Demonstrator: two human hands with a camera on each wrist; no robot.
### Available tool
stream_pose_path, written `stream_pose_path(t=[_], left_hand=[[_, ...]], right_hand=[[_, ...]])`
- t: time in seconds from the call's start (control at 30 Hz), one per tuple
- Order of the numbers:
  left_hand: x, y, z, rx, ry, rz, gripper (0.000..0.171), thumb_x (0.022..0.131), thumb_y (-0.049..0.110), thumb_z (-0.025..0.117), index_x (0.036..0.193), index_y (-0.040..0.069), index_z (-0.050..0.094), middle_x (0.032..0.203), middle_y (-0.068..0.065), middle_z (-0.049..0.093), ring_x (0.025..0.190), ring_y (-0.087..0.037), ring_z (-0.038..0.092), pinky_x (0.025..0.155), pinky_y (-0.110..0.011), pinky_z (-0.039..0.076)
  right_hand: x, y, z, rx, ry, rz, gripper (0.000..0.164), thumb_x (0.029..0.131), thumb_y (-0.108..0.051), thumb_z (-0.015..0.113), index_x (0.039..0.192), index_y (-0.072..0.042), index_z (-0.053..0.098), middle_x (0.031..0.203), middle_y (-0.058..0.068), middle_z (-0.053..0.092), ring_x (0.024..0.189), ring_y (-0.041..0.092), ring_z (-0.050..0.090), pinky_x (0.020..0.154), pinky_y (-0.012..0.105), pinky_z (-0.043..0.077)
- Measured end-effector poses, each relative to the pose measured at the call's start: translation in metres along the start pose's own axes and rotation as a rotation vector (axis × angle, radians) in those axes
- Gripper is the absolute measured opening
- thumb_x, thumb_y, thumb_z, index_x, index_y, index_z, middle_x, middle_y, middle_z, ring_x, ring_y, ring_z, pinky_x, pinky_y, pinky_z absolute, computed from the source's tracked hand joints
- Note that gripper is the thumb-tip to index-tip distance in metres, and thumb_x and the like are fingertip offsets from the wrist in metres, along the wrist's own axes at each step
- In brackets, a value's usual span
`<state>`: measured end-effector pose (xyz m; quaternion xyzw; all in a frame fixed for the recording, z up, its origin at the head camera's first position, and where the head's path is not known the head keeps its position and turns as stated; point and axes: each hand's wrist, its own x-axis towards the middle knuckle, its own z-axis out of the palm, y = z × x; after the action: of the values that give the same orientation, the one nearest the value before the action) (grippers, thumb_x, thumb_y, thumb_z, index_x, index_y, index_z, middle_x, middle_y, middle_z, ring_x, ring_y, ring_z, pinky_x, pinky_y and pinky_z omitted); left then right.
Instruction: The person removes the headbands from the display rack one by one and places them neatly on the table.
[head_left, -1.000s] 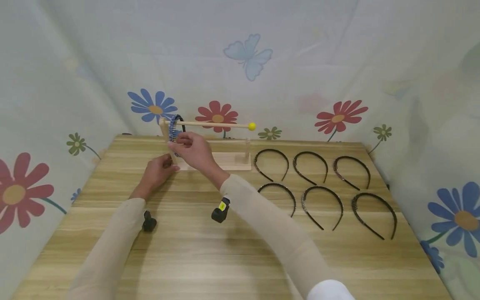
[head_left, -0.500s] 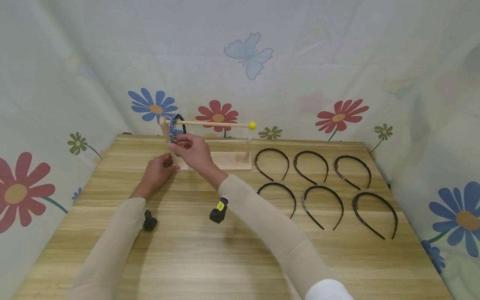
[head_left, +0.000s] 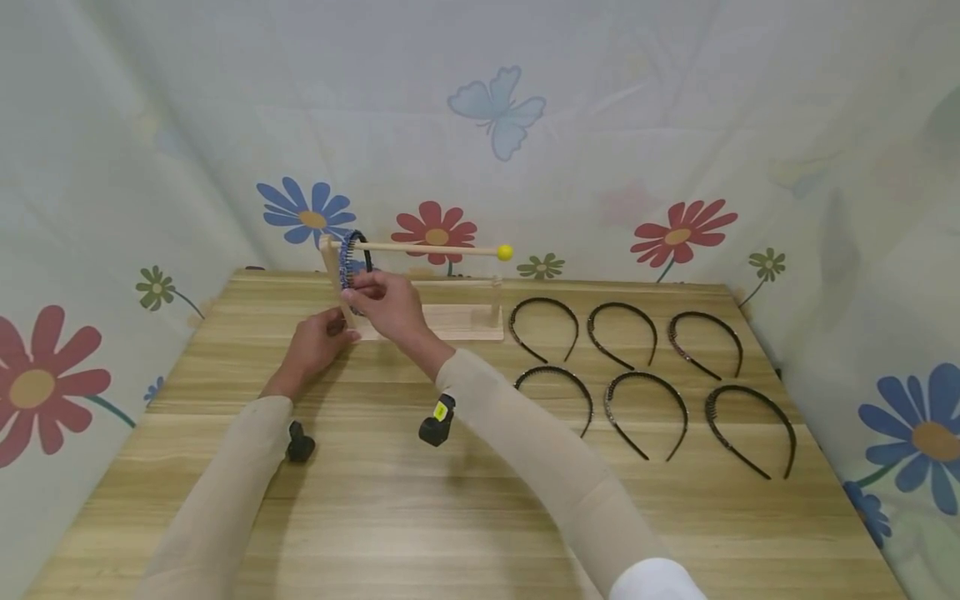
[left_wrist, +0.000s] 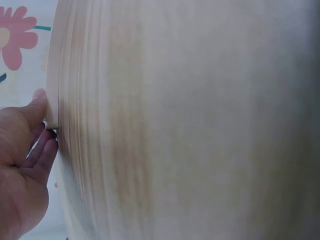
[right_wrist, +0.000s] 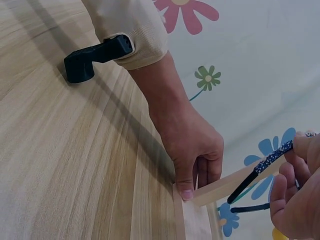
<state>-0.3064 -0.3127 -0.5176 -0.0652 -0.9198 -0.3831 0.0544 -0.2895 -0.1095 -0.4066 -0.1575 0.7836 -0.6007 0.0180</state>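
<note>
A wooden rack [head_left: 465,320] stands at the back left of the table; its upper rod [head_left: 435,248] ends in a yellow ball [head_left: 505,252]. Around that rod, close to the upright [head_left: 329,262], hangs a blue beaded headband [head_left: 347,260] with black comb teeth. My right hand [head_left: 393,310] pinches the headband's lower part between thumb and fingers. The left hand [head_left: 312,345] grips the left end of the rack's base; in the left wrist view, thumb and fingers of that hand [left_wrist: 25,160] sit on either side of the wood edge.
Several dark headbands lie in two rows on the right of the table, such as a far one [head_left: 624,308] and a near one [head_left: 750,396]. A flower-printed cloth [head_left: 562,183] hangs behind. My right forearm [head_left: 555,467] covers part of one headband.
The right hand has shifted very slightly down and right, still pinching the blue headband. The left hand stays on the rack's base.
</note>
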Motion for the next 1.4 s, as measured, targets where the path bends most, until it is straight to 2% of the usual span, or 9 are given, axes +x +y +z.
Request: stream_pose_path(t=[0.23, 0.47, 0.63, 0.87, 1.17, 1.4], left_hand=[[0.000, 0.001, 0.001, -0.015, -0.007, -0.013, 0.052, 0.098, 0.014, 0.070, 0.141, -0.010, 0.052, 0.134, -0.032, 0.061, 0.126, -0.046, 0.059, 0.108, -0.059, 0.046], [0.001, 0.000, 0.002, -0.015, -0.013, -0.022, 0.052, 0.099, 0.013, 0.069, 0.143, -0.009, 0.051, 0.135, -0.032, 0.060, 0.126, -0.045, 0.059, 0.107, -0.058, 0.046], [0.002, 0.000, 0.002, -0.008, -0.014, -0.023, 0.052, 0.100, 0.014, 0.069, 0.143, -0.008, 0.051, 0.136, -0.032, 0.060, 0.127, -0.046, 0.058, 0.108, -0.058, 0.046], [0.001, 0.001, 0.002, 0.003, -0.017, -0.024, 0.051, 0.100, 0.015, 0.068, 0.143, -0.008, 0.052, 0.136, -0.031, 0.060, 0.128, -0.046, 0.058, 0.109, -0.058, 0.045], [0.000, 0.000, 0.003, 0.009, -0.014, -0.027, 0.051, 0.100, 0.015, 0.068, 0.143, -0.008, 0.051, 0.135, -0.031, 0.061, 0.127, -0.045, 0.059, 0.108, -0.058, 0.046], [0.000, 0.001, 0.004, 0.007, -0.017, -0.030, 0.054, 0.099, 0.015, 0.069, 0.145, -0.007, 0.050, 0.137, -0.030, 0.060, 0.127, -0.045, 0.059, 0.107, -0.058, 0.047]], right_hand=[[0.001, 0.001, -0.002, -0.026, 0.001, -0.017, 0.021, 0.095, -0.023, 0.075, 0.111, -0.009, 0.076, 0.104, 0.002, 0.077, 0.089, 0.004, 0.069, 0.072, 0.014, 0.053], [0.002, 0.002, -0.004, -0.038, -0.023, -0.031, 0.022, 0.099, -0.021, 0.070, 0.115, -0.007, 0.074, 0.111, 0.005, 0.075, 0.094, 0.008, 0.068, 0.072, 0.014, 0.053], [0.003, 0.003, -0.008, -0.034, -0.030, -0.067, 0.021, 0.100, -0.021, 0.069, 0.115, -0.007, 0.073, 0.104, 0.002, 0.074, 0.091, 0.007, 0.066, 0.072, 0.015, 0.053], [0.004, -0.006, -0.022, -0.021, -0.033, -0.160, 0.020, 0.100, -0.019, 0.067, 0.114, -0.005, 0.072, 0.102, 0.004, 0.074, 0.091, 0.009, 0.066, 0.074, 0.016, 0.053], [0.002, -0.027, -0.044, 0.017, -0.007, -0.208, 0.021, 0.099, -0.017, 0.069, 0.114, -0.003, 0.072, 0.100, 0.006, 0.073, 0.090, 0.011, 0.065, 0.076, 0.016, 0.052], [0.000, -0.032, -0.060, 0.030, 0.023, -0.227, 0.022, 0.099, -0.017, 0.070, 0.117, -0.004, 0.072, 0.099, 0.006, 0.073, 0.091, 0.012, 0.065, 0.077, 0.017, 0.053]])
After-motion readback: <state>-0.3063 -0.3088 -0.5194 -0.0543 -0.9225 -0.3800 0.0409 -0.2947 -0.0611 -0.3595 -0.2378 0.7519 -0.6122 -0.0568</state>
